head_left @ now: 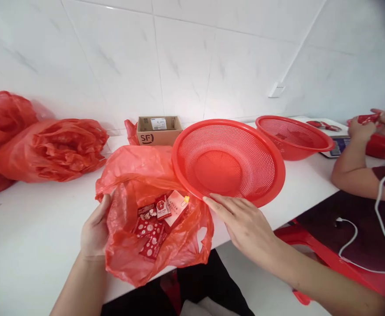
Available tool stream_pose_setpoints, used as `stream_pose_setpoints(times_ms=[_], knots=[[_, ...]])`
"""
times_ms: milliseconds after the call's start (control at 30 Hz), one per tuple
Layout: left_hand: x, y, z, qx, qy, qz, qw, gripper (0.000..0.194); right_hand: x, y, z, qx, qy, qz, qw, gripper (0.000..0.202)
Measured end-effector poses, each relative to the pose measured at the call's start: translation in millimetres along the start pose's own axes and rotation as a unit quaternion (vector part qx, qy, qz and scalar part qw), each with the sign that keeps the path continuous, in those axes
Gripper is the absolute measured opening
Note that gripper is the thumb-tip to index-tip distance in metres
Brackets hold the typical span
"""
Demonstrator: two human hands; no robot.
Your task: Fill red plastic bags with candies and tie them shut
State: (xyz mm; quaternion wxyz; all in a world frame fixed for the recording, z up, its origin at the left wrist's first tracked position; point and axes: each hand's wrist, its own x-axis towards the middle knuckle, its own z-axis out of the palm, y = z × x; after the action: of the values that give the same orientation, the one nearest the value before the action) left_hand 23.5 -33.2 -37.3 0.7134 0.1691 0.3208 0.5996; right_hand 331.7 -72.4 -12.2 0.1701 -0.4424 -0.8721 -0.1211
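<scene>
A red plastic bag (pixel 123 252) lies with its mouth spread open at the table's front edge. My left hand (pixel 95 228) grips the bag's left side, thumb on the near face and fingers hidden behind the film. Inside the bag are small red wrapped packets (pixel 149 235), among them one with a white label (pixel 162 207), and a pale pink printed card (pixel 177 206) with a yellow clip. Beside the bag a round red colander (pixel 278 186) stands tilted, with nothing in it. My right hand (pixel 247 221) holds its near rim, fingers over the edge; the thumb is hidden.
A small SF cardboard box (pixel 159 138) stands against the wall. Bulky red plastic bags (pixel 51 151) lie at left. To the right are a second colander (pixel 299 151), a scale (pixel 333 151) and a co-worker's hands (pixel 363 129) holding a red packet. A white cable (pixel 378 206) hangs there.
</scene>
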Motion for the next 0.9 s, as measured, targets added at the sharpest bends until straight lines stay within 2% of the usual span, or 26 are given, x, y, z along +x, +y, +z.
stream_pose_setpoints(times_ms=[67, 233, 333, 400, 500, 567, 600, 633, 733, 800, 867, 900], knots=[[0.6, -0.4, 1.0, 0.014, 0.032, -0.002, 0.999, 0.023, 2.2, 5.5, 4.0, 0.022, 0.009, 0.003, 1.0, 0.06], [-0.4, -1.6, 10.7, 0.089, 0.075, -0.013, 0.993, 0.028, 28.9, 41.0, 8.7, 0.048, 0.044, 0.033, 0.997, 0.055], [-8.3, -3.3, 16.1, 0.176, 0.114, 0.033, 0.977, 0.036, 39.7, 35.8, -1.6, 0.076, 0.097, 0.033, 0.992, 0.043], [-17.8, -3.3, 14.9, 0.258, 0.12, 0.076, 0.956, 0.043, 38.3, 17.3, -12.0, 0.137, 0.09, -0.043, 0.986, 0.038], [-36.2, 2.0, 6.0, 0.356, 0.122, 0.125, 0.918, 0.048, 28.6, -7.1, -19.6, 0.189, -0.007, -0.205, 0.96, 0.046], [-48.7, 10.8, -0.8, 0.382, 0.133, 0.149, 0.902, 0.047, 25.0, -6.3, -18.7, 0.177, -0.045, -0.244, 0.953, 0.028], [-54.3, 17.1, -2.9, 0.389, 0.14, 0.152, 0.898, 0.046, 26.0, 0.3, -18.7, 0.17, -0.051, -0.245, 0.953, 0.025], [-59.4, 24.6, -3.3, 0.395, 0.144, 0.153, 0.894, 0.043, 29.2, 10.5, -20.5, 0.168, -0.05, -0.245, 0.954, 0.03], [-70.6, 53.3, 10.3, 0.39, 0.142, 0.196, 0.888, 0.028, 51.2, 50.6, -41.3, 0.19, 0.003, -0.211, 0.959, 0.033], [-75.3, 74.6, 32.9, 0.356, 0.117, 0.257, 0.891, 0.02, 72.0, 72.6, -63.7, 0.213, 0.087, -0.098, 0.968, 0.025], [-78.1, 93.3, 61.8, 0.328, 0.068, 0.302, 0.893, 0.019, 92.4, 84.0, -84.3, 0.252, 0.173, 0.0, 0.952, 0.024], [-79.0, 100.7, 76.2, 0.319, 0.039, 0.326, 0.889, 0.024, 101.0, 85.8, -92.4, 0.276, 0.184, 0.025, 0.943, 0.024]])
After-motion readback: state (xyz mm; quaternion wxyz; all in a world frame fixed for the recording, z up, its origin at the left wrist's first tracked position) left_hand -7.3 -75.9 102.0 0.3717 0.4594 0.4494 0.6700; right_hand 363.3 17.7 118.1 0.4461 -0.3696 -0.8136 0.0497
